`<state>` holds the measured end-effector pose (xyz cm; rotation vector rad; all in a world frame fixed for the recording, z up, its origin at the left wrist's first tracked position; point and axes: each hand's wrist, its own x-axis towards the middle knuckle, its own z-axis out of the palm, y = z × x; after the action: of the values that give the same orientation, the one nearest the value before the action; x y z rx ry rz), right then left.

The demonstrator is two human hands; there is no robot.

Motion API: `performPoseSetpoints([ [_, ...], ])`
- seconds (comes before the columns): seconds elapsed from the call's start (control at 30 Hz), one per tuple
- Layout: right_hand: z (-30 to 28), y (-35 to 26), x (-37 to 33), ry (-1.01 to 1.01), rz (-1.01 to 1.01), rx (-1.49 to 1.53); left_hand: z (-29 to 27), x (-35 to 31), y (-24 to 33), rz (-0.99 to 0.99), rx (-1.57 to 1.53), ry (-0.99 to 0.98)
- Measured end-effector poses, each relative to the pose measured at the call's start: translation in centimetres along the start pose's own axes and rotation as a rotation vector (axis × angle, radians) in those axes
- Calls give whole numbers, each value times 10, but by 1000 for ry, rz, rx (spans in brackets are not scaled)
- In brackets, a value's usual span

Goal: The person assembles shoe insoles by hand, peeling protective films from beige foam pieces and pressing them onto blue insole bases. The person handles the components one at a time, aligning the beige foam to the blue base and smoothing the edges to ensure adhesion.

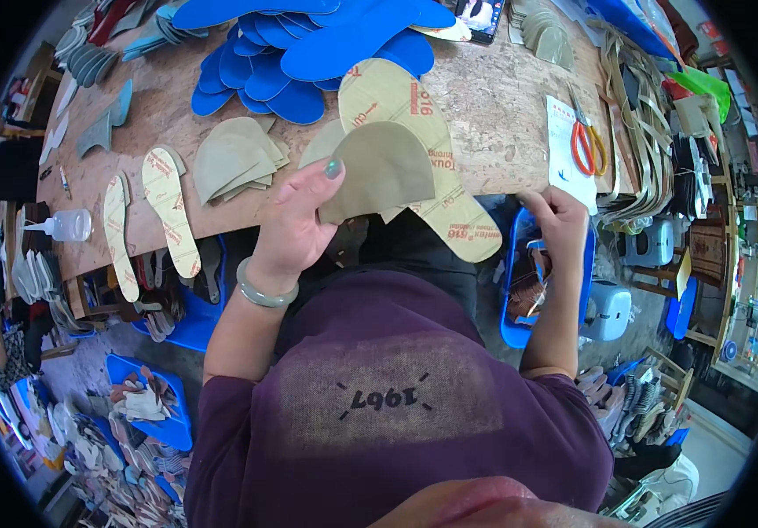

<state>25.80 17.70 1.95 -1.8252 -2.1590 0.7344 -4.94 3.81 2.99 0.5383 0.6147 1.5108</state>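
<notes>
My left hand (300,211) pinches a rounded olive-beige leather piece (383,172), thumb on top. Beneath that piece, a large pale yellow insole (458,207) with red print reaches past the table's front edge. At the table edge to the right, my right hand (559,216) is closed with its fingers curled; what they hold, if anything, is hidden. Left of my left hand lies a small stack of similar beige pieces (234,163). Two narrow printed insoles (168,198) stick out over the edge farther left.
Blue insoles (282,66) are heaped at the back of the wooden table (502,106). Orange-handled scissors (585,150) lie on a white paper (563,119) at right, by hanging straps (634,132). A squeeze bottle (66,225) stands at left. Below are blue bins (511,304).
</notes>
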Motion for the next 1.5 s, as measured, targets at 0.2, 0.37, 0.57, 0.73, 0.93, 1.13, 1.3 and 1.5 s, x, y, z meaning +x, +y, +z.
performPoseSetpoints([
  [0.2, 11, -49, -26, -359, -486, 641, -8, 0, -15, -169, 66, -13],
  [0.37, 46, -69, -15, -436, -290, 1050, 6, 6, -6, -23, -199, 30],
  [0.57, 47, -79, -32, -453, -176, 1233, -31, 15, -14, 124, -497, -71],
  [0.73, 77, -100, -56, -728, -118, 1089, -27, 17, -16, 71, -425, 55],
  [0.93, 93, -110, -54, -810, -175, 989, -22, 14, -13, 100, -359, 3],
  [1.13, 94, -115, -55, -776, -154, 1005, -22, 13, -12, 108, -341, -12],
  [1.3, 98, -112, -54, -770, -190, 968, -22, 12, -12, 120, -321, -2],
  [1.5, 98, -111, -55, -774, -184, 959, -22, 12, -13, 114, -336, -31],
])
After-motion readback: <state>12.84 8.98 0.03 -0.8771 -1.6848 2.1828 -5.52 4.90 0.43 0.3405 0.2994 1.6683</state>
